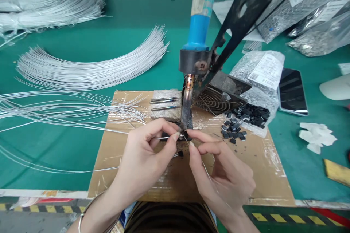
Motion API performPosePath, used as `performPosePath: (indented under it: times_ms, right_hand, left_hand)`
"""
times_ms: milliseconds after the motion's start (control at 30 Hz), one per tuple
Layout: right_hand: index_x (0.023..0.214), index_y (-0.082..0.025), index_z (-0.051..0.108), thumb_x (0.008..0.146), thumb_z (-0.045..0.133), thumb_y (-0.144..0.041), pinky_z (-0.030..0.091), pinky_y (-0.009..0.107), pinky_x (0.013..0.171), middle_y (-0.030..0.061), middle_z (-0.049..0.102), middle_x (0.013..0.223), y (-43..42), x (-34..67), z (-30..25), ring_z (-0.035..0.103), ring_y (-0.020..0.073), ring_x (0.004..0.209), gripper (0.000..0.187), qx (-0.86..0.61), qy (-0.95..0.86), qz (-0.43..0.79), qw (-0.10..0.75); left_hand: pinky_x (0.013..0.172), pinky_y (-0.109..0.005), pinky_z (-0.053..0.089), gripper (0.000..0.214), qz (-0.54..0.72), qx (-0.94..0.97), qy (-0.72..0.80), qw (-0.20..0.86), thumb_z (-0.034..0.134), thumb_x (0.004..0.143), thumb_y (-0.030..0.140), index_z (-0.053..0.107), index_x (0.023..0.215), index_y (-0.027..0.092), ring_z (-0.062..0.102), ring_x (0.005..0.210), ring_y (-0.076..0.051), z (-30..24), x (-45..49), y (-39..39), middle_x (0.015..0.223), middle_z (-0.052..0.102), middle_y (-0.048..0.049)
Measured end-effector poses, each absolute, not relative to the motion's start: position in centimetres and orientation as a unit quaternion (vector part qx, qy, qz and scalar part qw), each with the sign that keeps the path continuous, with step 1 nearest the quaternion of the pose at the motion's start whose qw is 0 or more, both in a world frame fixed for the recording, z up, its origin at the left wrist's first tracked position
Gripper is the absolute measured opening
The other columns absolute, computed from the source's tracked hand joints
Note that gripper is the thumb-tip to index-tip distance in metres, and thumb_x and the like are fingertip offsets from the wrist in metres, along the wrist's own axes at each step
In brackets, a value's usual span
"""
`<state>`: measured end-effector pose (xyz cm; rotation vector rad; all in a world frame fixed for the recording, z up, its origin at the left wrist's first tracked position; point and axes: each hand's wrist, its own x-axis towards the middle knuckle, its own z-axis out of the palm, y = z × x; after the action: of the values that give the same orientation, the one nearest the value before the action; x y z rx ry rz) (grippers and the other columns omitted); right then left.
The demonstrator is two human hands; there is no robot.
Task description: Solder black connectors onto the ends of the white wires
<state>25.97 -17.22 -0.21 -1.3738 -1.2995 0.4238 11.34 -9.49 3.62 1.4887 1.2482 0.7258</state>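
left fingers [168,148] pinch wire [164,138], end just past fingertips; right fingers [194,158] grip thin strand [206,169]; iron [186,111] tip between both sets.

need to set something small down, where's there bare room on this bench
Bare green tabletop lies beyond the curved wire bundle, left of the blue soldering iron; mostly bare cardboard, right of the right hand. Crowded: iron tip, between left hand and right.

white label [265,71] on a plastic bag [255,93], number ending in 14, other print too blurred
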Motion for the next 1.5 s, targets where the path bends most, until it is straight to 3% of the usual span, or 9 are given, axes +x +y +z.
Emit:
performPosePath:
  times_ms: [600,1500]
  right_hand:
    - [0.098,-0.023,0.068,0.095,0.072,0.0,0.07,0.03,0.083,0.0067,0.086,0.106,-17.04,25.99,-0.19,0.086,0.0212,0.099,0.023,-0.578,-0.552,0.176,0.574]
    - [0.095,-0.018,0.071,0.095,0.074,0.0,0.066,0.019,0.087,0.0054,0.086,0.105,-16.91,25.91,-0.12,0.085,0.0131,0.096,0.018,-0.58,-0.554,0.153,0.577]
  left_hand:
    - [0.063,-0.025,0.047,0.014,0.305,0.614,0.513,0.516,0.07,0.092,0.016,0.073,0.08,0.022,0.071,0.078,-0.015,3.56,11.33,-9.5,0.091,0.082,-0.0004]
    - [0.061,-0.023,0.049,0.013,0.322,0.632,0.5,0.496,0.069,0.09,0.015,0.075,0.08,0.022,0.069,0.071,-0.012,3.22,11.23,-9.54,0.086,0.081,0.0013]
